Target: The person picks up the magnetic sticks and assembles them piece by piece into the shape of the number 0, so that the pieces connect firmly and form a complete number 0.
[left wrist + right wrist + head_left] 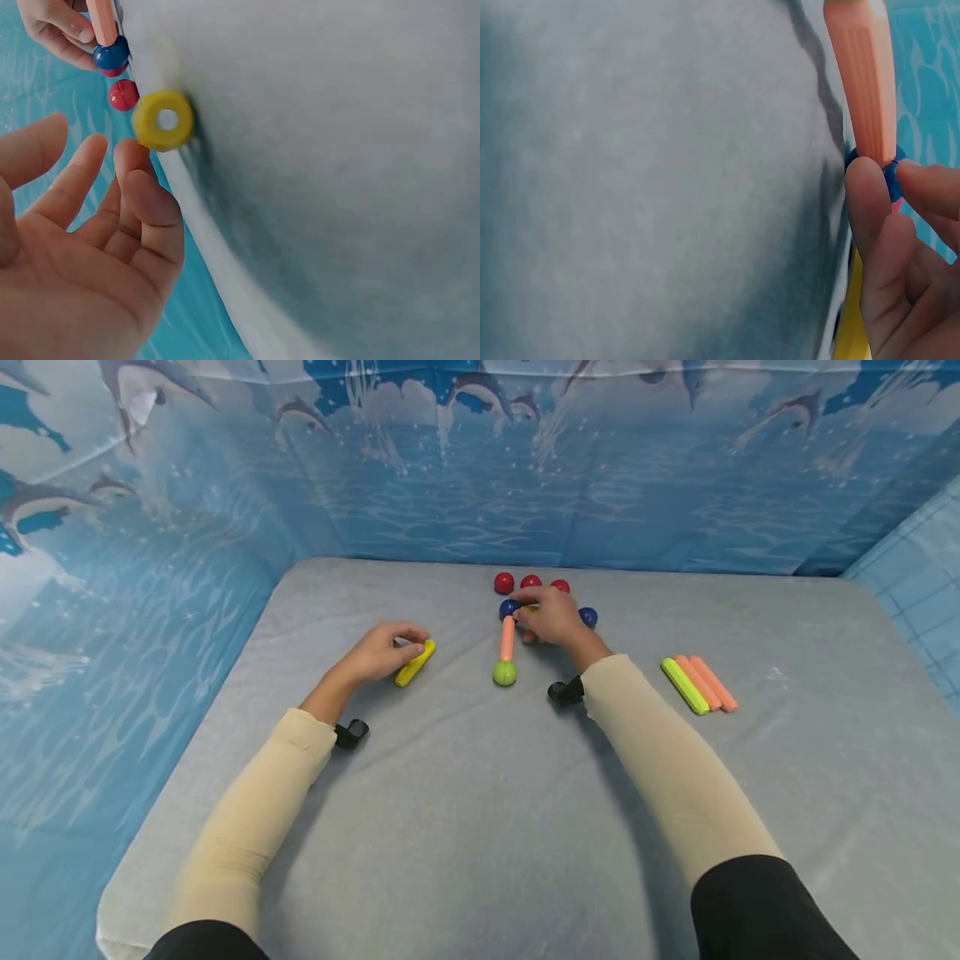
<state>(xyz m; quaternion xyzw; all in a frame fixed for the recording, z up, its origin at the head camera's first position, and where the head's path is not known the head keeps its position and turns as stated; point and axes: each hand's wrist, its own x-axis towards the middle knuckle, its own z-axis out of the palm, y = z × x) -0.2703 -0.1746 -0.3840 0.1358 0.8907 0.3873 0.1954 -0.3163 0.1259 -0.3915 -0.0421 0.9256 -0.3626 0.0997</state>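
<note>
My right hand (553, 617) pinches a dark blue ball (509, 609) between thumb and fingertips. An orange rod (507, 639) joins that ball to a green ball (505, 673). In the right wrist view the orange rod (864, 82) meets the blue ball (893, 180) at the fingertips. A yellow rod (853, 315) runs under the right hand, mostly hidden. My left hand (380, 652) is by a separate yellow rod (415, 663) on the cloth. The left wrist view shows loosely bent fingers, one fingertip at the yellow rod's end (179, 120), the thumb apart.
Three red balls (504, 582) line up behind the right hand. Another blue ball (588, 617) sits just right of it. A yellow-green rod (685, 686) and two orange rods (713, 683) lie side by side on the right of the grey cloth-covered table (465, 827). A blue curtain (480, 502) stands behind.
</note>
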